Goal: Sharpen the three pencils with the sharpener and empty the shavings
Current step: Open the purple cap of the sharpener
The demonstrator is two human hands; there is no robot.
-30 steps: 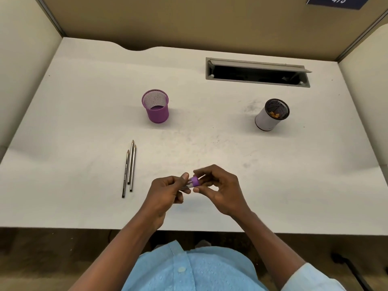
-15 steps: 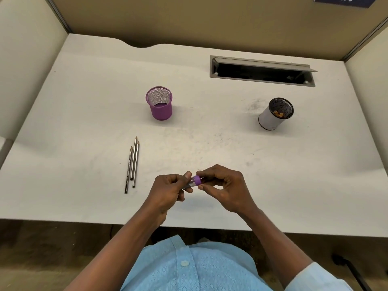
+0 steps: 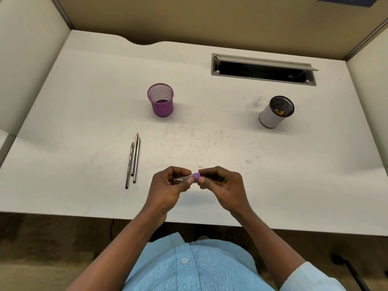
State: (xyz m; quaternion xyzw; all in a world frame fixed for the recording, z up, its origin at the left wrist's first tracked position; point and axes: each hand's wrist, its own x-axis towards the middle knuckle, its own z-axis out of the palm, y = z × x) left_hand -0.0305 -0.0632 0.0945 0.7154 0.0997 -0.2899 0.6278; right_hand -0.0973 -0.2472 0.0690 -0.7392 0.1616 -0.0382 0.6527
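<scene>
A small sharpener [image 3: 194,177] with a clear shavings barrel and a purple end sits between both hands, just above the desk near its front edge. My left hand [image 3: 168,190] grips the clear barrel. My right hand [image 3: 222,185] pinches the purple end with thumb and fingertips. Three pencils [image 3: 133,160] lie side by side on the desk to the left of my hands, tips pointing away. A white cup with a black mesh inside [image 3: 275,112] stands at the right and holds some orange-brown shavings.
A purple mesh pencil cup [image 3: 161,100] stands behind the pencils, toward the middle of the white desk [image 3: 84,122]. A grey cable slot [image 3: 263,69] is cut into the desk at the back. Partition walls close in three sides.
Both hands stay together on the sharpener in about the same spot. The fingers have shifted slightly around it, and the camera has tilted a little.
</scene>
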